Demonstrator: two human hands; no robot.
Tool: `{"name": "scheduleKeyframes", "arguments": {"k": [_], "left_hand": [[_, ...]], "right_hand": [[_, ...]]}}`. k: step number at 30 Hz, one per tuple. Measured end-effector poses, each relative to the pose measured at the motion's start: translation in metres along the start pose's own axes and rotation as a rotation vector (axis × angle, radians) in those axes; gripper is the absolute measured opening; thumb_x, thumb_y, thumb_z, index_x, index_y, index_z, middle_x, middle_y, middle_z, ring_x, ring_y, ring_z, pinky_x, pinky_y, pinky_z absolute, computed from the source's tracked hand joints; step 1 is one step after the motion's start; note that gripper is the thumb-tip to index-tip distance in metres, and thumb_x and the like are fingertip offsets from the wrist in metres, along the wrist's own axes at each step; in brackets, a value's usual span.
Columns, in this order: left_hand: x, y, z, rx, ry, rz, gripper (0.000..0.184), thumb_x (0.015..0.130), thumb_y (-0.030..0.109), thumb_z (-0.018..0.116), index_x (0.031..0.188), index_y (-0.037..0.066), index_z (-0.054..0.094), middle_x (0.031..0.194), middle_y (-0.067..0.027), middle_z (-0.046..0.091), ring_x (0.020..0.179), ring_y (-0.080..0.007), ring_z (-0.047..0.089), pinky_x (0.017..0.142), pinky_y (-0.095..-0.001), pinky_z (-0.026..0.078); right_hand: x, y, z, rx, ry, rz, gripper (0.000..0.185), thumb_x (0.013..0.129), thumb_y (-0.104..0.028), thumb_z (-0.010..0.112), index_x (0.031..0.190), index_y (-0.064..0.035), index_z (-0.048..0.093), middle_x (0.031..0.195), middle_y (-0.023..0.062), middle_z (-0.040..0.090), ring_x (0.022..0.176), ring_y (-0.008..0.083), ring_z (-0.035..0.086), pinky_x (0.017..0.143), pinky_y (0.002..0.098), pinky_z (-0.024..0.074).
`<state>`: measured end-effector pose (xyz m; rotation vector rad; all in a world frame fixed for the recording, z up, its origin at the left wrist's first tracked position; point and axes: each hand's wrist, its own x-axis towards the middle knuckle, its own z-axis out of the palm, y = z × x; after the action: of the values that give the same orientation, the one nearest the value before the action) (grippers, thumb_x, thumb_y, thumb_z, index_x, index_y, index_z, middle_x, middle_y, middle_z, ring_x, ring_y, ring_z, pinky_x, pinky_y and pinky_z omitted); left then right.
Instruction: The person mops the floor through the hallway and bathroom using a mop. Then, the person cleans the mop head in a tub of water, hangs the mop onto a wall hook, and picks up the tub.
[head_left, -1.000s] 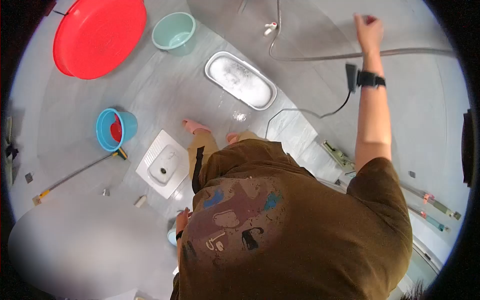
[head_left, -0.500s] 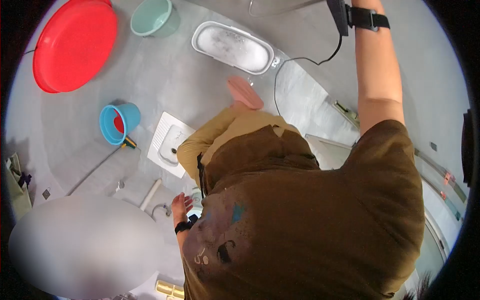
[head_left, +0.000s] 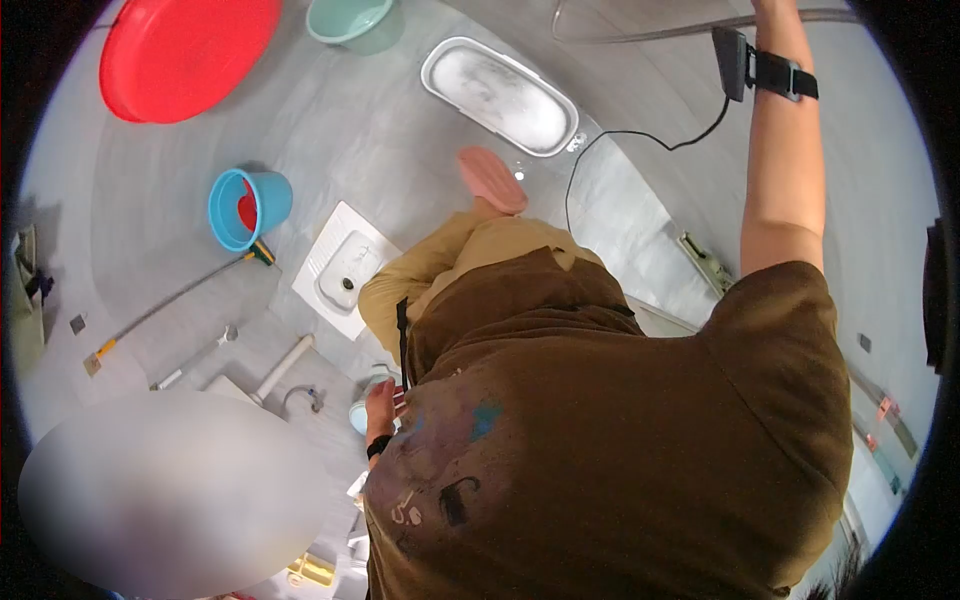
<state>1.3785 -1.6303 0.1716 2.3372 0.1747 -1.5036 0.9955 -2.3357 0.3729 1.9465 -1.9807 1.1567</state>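
My left hand (head_left: 381, 408) hangs low beside the brown shirt (head_left: 620, 430), its fingers partly spread and holding nothing visible. Near it is a small pale-blue container (head_left: 358, 416), partly covered by the hand. My right arm (head_left: 785, 190) reaches up to the top right edge, with a black strap (head_left: 785, 76) and a dark device on it. The hand beyond is cut off by the frame. From the device a thin black cable (head_left: 640, 136) runs down behind the body. A pink slipper (head_left: 490, 180) is on one foot.
A white oblong tub (head_left: 500, 95) with foam stands ahead. A green basin (head_left: 352, 25), a red tub (head_left: 190, 55) and a blue bucket (head_left: 250, 208) are to the left. A squat toilet (head_left: 345, 270) is set in the floor. A grey hose (head_left: 660, 35) crosses the top right.
My right hand, earlier seen loosely closed, has left the view at the top. One slippered foot has come forward, toward the white tub. My left hand shows more of its fingers.
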Motion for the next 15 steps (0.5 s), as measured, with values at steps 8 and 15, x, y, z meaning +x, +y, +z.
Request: {"name": "scheduleKeyframes", "arguments": {"k": [8,15], "left_hand": [[0.028,-0.031,0.001,-0.106,-0.047,-0.004,0.039,0.092,0.035,0.052,0.116,0.004,0.052,0.100,-0.0086,0.064,0.082,-0.0199,0.064,0.067,-0.0339,0.050],[0.033,-0.045,0.013,-0.129,-0.036,-0.020,0.040,0.092,0.034,0.052,0.115,0.002,0.053,0.100,-0.0099,0.064,0.083,-0.0212,0.065,0.067,-0.0348,0.051]], "right_hand": [[0.005,0.011,0.007,0.084,0.079,-0.105,0.058,0.077,-0.030,0.068,0.097,0.0221,0.050,0.098,0.0394,0.056,0.087,0.0481,0.059,0.078,0.0539,0.0476],[0.048,0.064,0.031,-0.198,-0.068,-0.071,0.065,0.071,-0.059,0.066,0.104,-0.0029,0.068,0.101,0.0186,0.067,0.102,0.0317,0.061,0.088,0.0364,0.0452]]}}
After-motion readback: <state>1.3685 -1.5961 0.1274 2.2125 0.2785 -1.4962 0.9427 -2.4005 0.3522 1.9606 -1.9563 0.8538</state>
